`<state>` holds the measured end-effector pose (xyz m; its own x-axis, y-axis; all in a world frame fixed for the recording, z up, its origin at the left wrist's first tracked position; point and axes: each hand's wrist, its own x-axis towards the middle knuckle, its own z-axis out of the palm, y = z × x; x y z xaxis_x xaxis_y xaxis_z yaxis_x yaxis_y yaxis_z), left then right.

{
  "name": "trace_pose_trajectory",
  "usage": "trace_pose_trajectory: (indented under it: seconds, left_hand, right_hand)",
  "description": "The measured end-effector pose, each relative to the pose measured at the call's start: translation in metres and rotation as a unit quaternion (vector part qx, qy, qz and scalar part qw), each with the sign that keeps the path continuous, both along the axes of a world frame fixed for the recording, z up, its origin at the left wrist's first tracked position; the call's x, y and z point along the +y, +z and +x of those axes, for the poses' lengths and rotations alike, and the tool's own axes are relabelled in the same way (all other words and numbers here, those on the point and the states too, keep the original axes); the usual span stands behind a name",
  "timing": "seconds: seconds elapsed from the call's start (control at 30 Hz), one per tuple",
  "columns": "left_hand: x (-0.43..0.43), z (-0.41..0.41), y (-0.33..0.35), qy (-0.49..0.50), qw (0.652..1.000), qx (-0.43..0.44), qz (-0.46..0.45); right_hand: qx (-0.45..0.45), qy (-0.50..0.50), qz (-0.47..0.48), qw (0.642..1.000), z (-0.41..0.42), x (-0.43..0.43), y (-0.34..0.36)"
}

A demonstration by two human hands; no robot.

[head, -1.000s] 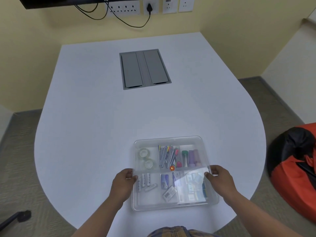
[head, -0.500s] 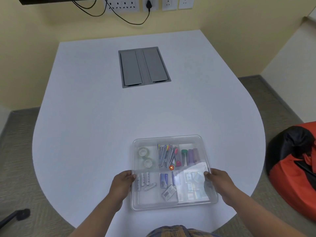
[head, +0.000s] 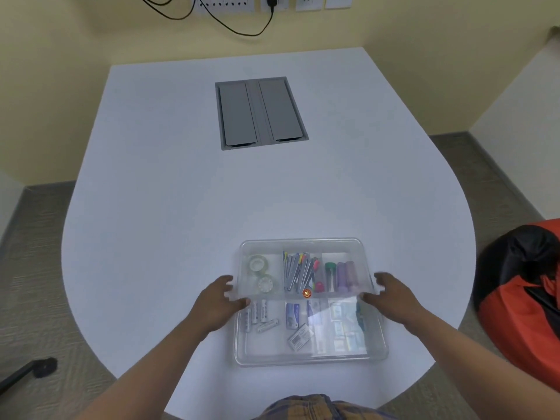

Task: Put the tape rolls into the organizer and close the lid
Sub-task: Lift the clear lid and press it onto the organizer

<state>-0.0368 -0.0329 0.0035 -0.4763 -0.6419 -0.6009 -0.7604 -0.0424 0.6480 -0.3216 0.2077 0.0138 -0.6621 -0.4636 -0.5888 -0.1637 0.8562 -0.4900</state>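
Left hand (head: 219, 301): at the organizer's (head: 310, 360) left edge, fingers spread, fingertips touching the edge of the clear lid (head: 306, 245); thumb apart from the fingers, no closed pinch visible. Right hand (head: 391, 295): mirrored at the right edge, fingers loosely curled against the lid's side; whether they press on it or only rest there cannot be told through the blur.

Risk assessment: the lid appears laid over the organizer but may not be seated all round. Uneven pressure from one hand would likely tip the far side up or skid the whole box across the smooth white table (head: 181, 207). The organizer sits near the table's front edge, so a pull toward the body could bring it over the rim. Clear plastic gives little visual cue of a proud corner; a misfit could pass unnoticed.

Position of task items: the two tape rolls (head: 262, 272) lie inside, in the far-left compartment, one behind the other, just ahead and right of the left hand's fingertips and well across from the right hand. Pens (head: 298, 271) occupy the next compartment, batteries (head: 260, 313) the near-left one.
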Motion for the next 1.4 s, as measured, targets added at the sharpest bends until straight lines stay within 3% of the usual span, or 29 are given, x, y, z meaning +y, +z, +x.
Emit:
trace_pose_trajectory:
  seconds: [0.1, 0.17, 0.33, 0.53, 0.97, 1.17, 1.27, 1.33, 1.4]
  left_hand:
    - [-0.012, -0.018, 0.01, -0.103, 0.987, -0.011, -0.125]
    - [-0.021, -0.031, 0.013, -0.162, 0.974, -0.008, -0.156]
    - [-0.034, -0.056, 0.019, -0.321, 0.922, -0.113, -0.184]
    - [-0.037, -0.057, 0.015, -0.42, 0.86, -0.184, -0.222]
    - [-0.038, -0.054, 0.003, -0.421, 0.862, -0.151, -0.237]
    - [-0.064, -0.07, 0.015, -0.419, 0.858, -0.171, -0.242]
    - [-0.061, -0.068, 0.018, -0.375, 0.89, -0.139, -0.219]
    - [-0.049, -0.054, 0.017, -0.265, 0.937, -0.102, -0.205]
    - [-0.034, -0.034, 0.011, -0.157, 0.962, -0.11, -0.195]
  right_hand:
    - [0.115, 0.1, -0.039, 0.988, -0.009, -0.021, 0.011]
    - [0.144, 0.171, -0.04, 0.974, -0.015, -0.034, 0.015]
    - [0.179, 0.315, 0.093, 0.927, -0.023, -0.058, 0.019]
    - [0.169, 0.37, 0.152, 0.901, -0.018, -0.061, 0.01]
    - [0.177, 0.384, 0.132, 0.896, -0.018, -0.059, 0.0]
    - [0.164, 0.351, 0.108, 0.916, -0.03, -0.067, 0.002]
    - [0.149, 0.275, 0.071, 0.947, -0.022, -0.061, 0.004]
    - [0.124, 0.177, 0.007, 0.976, -0.012, -0.048, 0.002]
    - [0.085, 0.077, -0.032, 0.993, 0.002, -0.025, -0.004]
